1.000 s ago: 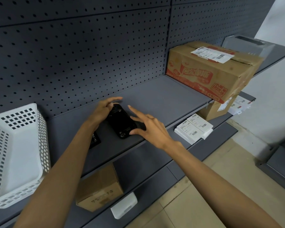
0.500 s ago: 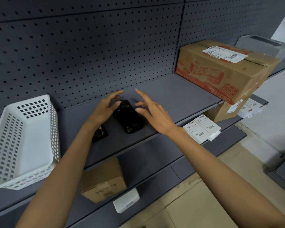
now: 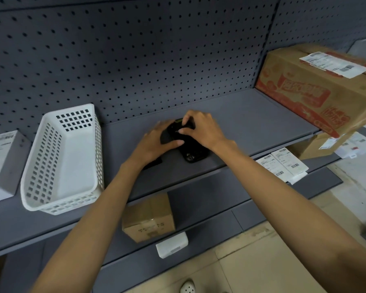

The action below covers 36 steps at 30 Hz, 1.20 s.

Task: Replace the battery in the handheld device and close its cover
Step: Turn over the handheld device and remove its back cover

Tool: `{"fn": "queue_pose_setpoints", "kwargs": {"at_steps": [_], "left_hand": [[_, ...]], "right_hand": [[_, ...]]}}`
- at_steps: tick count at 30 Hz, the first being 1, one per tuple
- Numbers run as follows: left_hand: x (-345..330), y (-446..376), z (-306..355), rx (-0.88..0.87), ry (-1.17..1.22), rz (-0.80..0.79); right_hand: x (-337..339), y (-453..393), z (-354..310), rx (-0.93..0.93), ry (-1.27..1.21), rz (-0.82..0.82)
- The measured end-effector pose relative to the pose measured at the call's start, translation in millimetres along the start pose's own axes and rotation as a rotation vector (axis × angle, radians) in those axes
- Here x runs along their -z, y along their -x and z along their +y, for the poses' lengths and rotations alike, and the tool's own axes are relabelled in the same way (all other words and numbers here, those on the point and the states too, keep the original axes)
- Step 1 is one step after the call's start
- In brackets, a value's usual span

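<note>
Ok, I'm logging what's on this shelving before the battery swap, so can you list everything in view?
handheld device: one, black, middle of the upper shelf, under both hands
small flat item: one, black, on the shelf left of the device, mostly hidden by the left wrist; cannot tell what it is
basket: one, white, perforated, left on the shelf
white box: one, far left
printed carton: one, brown with red print and a white label, right end of the shelf
small cardboard box: one, brown, lower shelf
labelled packets: two, white, lower shelf, right
shelf: grey, pegboard back
left hand: on the device
right hand: on the device's far end
</note>
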<state>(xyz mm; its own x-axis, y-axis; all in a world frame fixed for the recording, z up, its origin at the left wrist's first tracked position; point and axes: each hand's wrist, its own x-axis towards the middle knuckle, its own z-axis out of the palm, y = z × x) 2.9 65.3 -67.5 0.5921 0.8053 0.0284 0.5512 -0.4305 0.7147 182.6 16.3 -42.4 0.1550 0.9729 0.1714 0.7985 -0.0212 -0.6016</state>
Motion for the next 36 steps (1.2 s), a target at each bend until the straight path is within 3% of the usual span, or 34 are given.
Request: {"fn": "queue_pose_setpoints", "kwargs": {"at_steps": [13,36], "left_hand": [[-2.9,3.0,7.8,0.002,-0.086,0.074],[-4.5,1.4,-1.5,0.044,-0.135,0.061]], "right_hand": [[5.6,-15.8,-19.6,-0.132,0.159,0.010],[-18.9,-10.3,-27.4,-0.270,-0.047,0.059]]}}
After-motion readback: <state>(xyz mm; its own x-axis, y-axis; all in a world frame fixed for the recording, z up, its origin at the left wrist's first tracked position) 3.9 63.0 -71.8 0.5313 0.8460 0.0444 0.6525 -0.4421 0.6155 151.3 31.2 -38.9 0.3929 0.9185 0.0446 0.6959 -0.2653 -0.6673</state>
